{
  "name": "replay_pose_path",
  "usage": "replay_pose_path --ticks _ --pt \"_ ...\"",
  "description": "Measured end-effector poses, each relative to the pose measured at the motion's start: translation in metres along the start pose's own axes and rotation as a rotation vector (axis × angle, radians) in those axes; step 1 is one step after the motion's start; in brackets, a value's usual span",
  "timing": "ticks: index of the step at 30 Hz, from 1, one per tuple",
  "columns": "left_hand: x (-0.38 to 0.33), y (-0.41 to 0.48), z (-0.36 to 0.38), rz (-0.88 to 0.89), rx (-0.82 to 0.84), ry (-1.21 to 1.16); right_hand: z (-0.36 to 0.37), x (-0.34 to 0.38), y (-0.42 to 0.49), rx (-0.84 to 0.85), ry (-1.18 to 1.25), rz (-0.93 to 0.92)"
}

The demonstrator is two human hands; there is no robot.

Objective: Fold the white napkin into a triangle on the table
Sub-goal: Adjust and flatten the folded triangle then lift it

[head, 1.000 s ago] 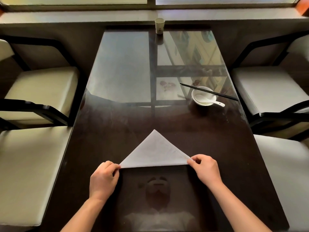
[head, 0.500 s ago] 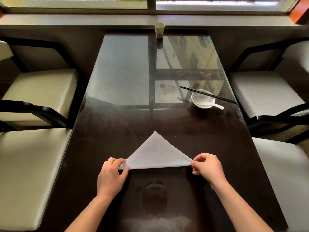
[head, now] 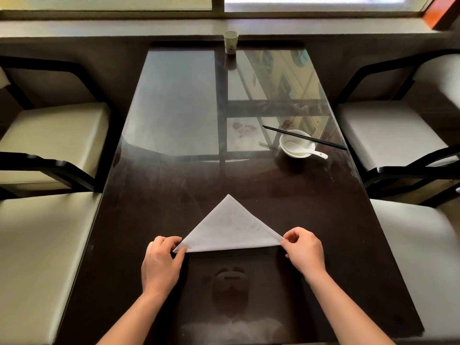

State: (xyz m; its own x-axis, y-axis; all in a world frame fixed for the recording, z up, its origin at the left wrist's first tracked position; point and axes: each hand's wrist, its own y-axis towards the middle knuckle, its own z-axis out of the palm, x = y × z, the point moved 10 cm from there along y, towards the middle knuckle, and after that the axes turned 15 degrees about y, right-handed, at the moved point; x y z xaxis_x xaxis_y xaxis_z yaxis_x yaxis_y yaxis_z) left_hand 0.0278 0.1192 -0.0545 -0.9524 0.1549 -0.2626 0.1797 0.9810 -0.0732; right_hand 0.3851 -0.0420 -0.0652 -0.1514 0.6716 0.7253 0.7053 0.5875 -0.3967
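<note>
The white napkin [head: 230, 229] lies as a flat triangle on the dark glossy table [head: 174, 185], its apex pointing away from me and its long folded edge toward me. My left hand [head: 161, 262] pinches the napkin's left corner between thumb and fingers. My right hand [head: 305, 250] pinches the right corner the same way. Both corners sit low at the table surface.
A white bowl [head: 297, 143] with a white spoon and black chopsticks [head: 303, 137] across it stands at the right middle. A paper cup [head: 230, 42] is at the far edge by the window sill. Cream-cushioned chairs [head: 49, 135] flank both sides.
Both hands stay on the napkin's two lower corners; the left hand has shifted its grip from a closed fist to a thumb-and-finger pinch. The napkin remains a triangle.
</note>
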Motion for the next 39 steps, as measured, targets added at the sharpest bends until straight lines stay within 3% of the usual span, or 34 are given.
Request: replay_pose_path --ticks 3,6,8,10,12,14,20,23,33,39 --pt "-0.006 -0.004 -0.002 0.047 -0.033 0.025 0.000 -0.005 -0.002 0.030 0.137 -0.011" --pt "-0.029 -0.018 -0.006 0.293 -0.124 0.101 -0.010 -0.002 -0.013 -0.014 0.158 -0.112" --pt "-0.046 -0.033 0.000 0.488 -0.127 0.168 -0.017 0.017 -0.034 -0.132 -0.038 -0.383" --pt "-0.058 -0.048 0.015 0.644 -0.060 0.271 0.002 0.042 -0.070 -0.136 -0.217 -0.692" --pt "-0.059 -0.055 0.032 0.686 0.019 0.372 0.047 0.058 -0.103 0.010 -0.346 -0.908" --pt "-0.056 -0.056 0.044 0.662 0.075 0.432 0.096 0.061 -0.124 0.198 -0.470 -0.984" --pt "-0.046 -0.052 0.059 0.637 0.120 0.510 0.169 0.052 -0.119 0.461 -0.673 -0.871" --pt "-0.044 -0.052 0.062 0.631 0.136 0.516 0.172 0.046 -0.107 0.505 -0.740 -0.883" --pt "-0.046 -0.052 0.061 0.613 0.156 0.517 0.071 0.005 -0.042 0.330 -0.814 -0.713" --pt "-0.045 -0.053 0.060 0.615 0.158 0.511 0.051 0.001 -0.041 0.233 -0.797 -0.632"
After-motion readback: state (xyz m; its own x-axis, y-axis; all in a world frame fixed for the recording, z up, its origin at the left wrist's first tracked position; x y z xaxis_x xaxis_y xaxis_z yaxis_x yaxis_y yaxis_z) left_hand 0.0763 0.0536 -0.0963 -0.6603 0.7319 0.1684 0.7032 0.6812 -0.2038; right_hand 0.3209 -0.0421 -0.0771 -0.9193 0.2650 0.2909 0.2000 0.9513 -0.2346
